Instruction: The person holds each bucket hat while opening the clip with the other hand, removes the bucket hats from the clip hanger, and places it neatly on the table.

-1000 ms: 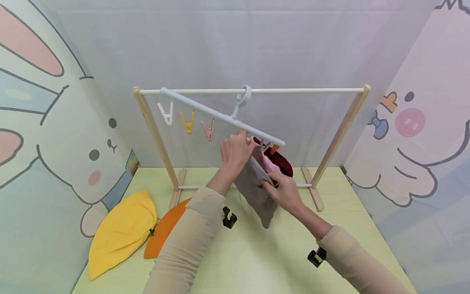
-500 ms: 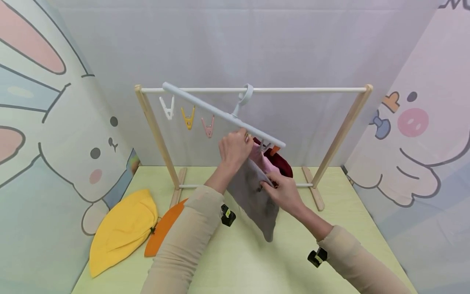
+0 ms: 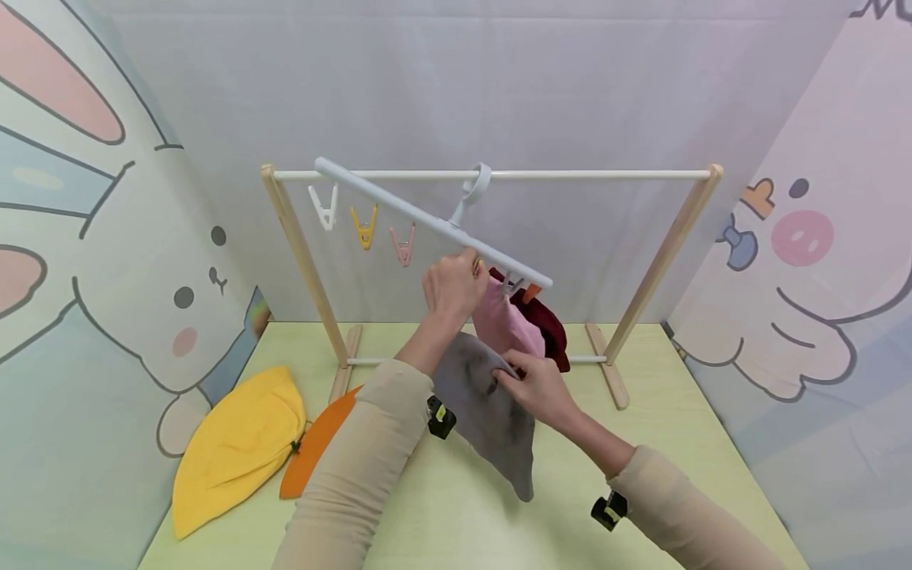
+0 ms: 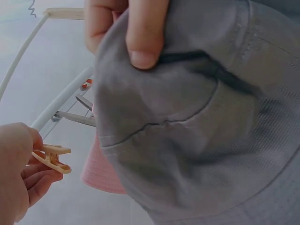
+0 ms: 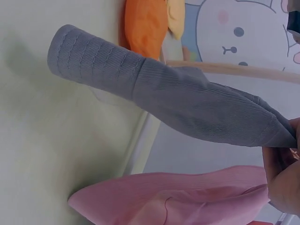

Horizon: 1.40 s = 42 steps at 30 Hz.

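My left hand [image 3: 454, 286] is raised just under the pale blue hanger [image 3: 399, 207], pinching a beige clothespin [image 4: 52, 158] between thumb and fingers. No cloth sits in its tips in the left wrist view. Lower and to the right, my right hand [image 3: 537, 388] pinches the edge of a grey bucket hat [image 3: 492, 427], which hangs down over the table. Behind it a pink hat [image 3: 511, 324] hangs from a grey clothespin [image 3: 511, 283]. A dark red hat [image 3: 559, 336] hangs beyond, by an orange clothespin [image 3: 530, 294].
The hanger hooks over the white rod of a wooden rack [image 3: 663, 261], tilted down to the right. White [image 3: 324, 209], yellow [image 3: 365, 228] and pink clothespins [image 3: 403, 245] dangle from its left half. A yellow hat [image 3: 238, 451] and an orange hat [image 3: 321, 447] lie at the table's left.
The grey hat has come down and leftward, away from the hanger, with my right hand following it slightly. More of the pink hat shows. My left hand stays almost in place under the hanger.
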Available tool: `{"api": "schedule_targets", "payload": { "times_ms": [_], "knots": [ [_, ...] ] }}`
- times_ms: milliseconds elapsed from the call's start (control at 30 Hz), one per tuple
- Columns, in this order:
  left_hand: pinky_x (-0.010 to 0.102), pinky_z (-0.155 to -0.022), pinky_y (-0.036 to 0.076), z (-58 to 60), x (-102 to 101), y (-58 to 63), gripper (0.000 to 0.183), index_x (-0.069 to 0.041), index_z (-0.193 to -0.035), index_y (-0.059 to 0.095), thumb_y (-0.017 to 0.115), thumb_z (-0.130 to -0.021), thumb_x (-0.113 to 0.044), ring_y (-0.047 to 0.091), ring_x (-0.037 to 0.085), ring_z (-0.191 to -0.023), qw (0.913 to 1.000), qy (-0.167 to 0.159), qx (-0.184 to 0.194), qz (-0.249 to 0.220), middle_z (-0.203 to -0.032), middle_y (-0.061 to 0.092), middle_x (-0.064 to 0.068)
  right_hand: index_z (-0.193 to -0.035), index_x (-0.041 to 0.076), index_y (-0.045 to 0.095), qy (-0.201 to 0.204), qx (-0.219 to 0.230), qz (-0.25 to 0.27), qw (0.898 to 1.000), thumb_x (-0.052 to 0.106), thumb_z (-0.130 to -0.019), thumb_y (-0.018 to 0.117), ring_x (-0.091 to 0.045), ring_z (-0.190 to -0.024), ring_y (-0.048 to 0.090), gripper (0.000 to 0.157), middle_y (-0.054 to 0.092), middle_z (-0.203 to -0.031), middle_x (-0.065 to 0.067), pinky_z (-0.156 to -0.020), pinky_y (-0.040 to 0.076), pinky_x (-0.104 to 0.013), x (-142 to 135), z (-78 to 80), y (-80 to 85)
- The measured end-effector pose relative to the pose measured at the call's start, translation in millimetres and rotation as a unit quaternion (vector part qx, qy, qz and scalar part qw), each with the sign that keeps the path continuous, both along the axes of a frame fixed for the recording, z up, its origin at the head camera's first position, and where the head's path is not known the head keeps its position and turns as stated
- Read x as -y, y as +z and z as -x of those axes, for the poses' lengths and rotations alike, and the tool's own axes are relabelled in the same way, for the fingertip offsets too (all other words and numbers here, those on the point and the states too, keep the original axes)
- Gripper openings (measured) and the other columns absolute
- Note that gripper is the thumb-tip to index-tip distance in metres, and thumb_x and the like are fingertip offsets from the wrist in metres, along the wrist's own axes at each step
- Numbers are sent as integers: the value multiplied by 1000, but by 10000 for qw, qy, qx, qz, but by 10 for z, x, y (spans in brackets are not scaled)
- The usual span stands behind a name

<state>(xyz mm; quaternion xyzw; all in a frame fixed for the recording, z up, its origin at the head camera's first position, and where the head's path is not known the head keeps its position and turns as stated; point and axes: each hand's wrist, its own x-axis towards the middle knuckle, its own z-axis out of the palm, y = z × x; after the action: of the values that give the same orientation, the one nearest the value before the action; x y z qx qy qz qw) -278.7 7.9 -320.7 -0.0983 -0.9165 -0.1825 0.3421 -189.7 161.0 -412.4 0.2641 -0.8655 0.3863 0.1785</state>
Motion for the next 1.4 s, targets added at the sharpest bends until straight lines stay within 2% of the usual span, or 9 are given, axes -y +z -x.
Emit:
{"api": "schedule_targets", "payload": {
  "times_ms": [167, 433, 767, 1000, 1400],
  "knots": [
    [26, -42, 24, 1, 9, -5, 22, -13, -64, 51, 56, -84, -21, 33, 14, -45, 10000, -60, 31, -65, -50, 36, -3, -74, 18, 58, -70, 249, 49, 9997, 11, -80, 69, -1, -50, 37, 14, 42, -58, 11, -46, 35, -20, 50, -23, -92],
    [27, -42, 26, -1, 13, -14, 22, -14, -64, 51, 56, -84, -22, 36, 15, -45, 9998, -83, 71, -186, -50, 39, -3, -71, 17, 57, -200, 113, 217, 9995, 9, -77, 72, 0, -49, 35, 18, 40, -56, 12, -46, 32, -18, 123, -52, -236],
    [28, -42, 32, 6, 9, -33, 17, -13, -70, 59, 57, -84, -23, 43, 16, -46, 9995, -97, 155, -257, -52, 50, 0, -73, 16, 57, -292, 722, 491, 9958, 11, -81, 69, -1, -50, 38, 15, 42, -58, 11, -47, 34, -19, 195, -74, -413],
    [29, -43, 35, 1, -2, -20, 16, -14, -72, 61, 57, -84, -24, 46, 17, -47, 9989, -135, 168, -406, -55, 55, -1, -74, 15, 59, -420, 1176, 785, 9891, 11, -81, 68, -4, -53, 41, 12, 45, -59, 9, -48, 35, -19, 244, -87, -511],
    [29, -42, 34, 7, -16, -19, 15, -14, -71, 60, 58, -82, -24, 44, 16, -46, 9984, -183, 123, -518, -54, 54, -2, -75, 15, 62, -552, 1308, 1006, 9847, 10, -80, 68, -3, -55, 44, 10, 52, -63, 8, -49, 37, -19, 218, -55, -724]
  ]
}}
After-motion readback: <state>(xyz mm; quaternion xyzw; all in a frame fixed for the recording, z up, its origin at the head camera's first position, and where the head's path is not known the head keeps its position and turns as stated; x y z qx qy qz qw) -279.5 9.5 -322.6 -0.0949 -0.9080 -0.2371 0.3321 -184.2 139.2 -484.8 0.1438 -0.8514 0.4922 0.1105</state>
